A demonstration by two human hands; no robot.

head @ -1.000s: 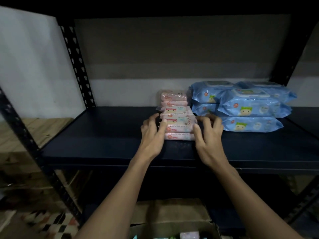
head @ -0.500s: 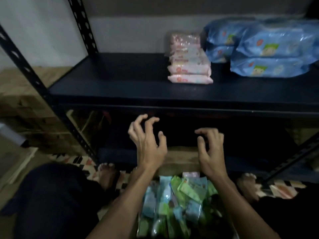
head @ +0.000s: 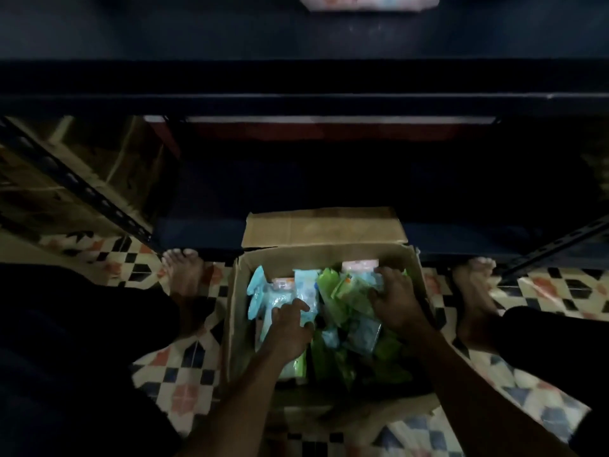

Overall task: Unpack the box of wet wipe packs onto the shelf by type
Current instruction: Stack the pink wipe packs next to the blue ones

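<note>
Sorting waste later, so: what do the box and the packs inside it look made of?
Box: plain brown cardboard, matte, with a folded-back flap and creased walls. Packs: probably thin plastic film, judging by crinkles and slight sheen on the green and pale blue wrappers, though the picture is dim.

Both hands are down in the open cardboard box on the patterned tile floor — the left hand lies on the light blue packs at the box's left side, fingers bent over them, while the right hand spreads over the green packs near the far right corner. A pink pack stands against the far wall of the box, whose flap leans toward the dark shelf. Bare feet — one left of the box, one right — rest on the tiles, and a pink pack's edge shows on the shelf at the top
</note>
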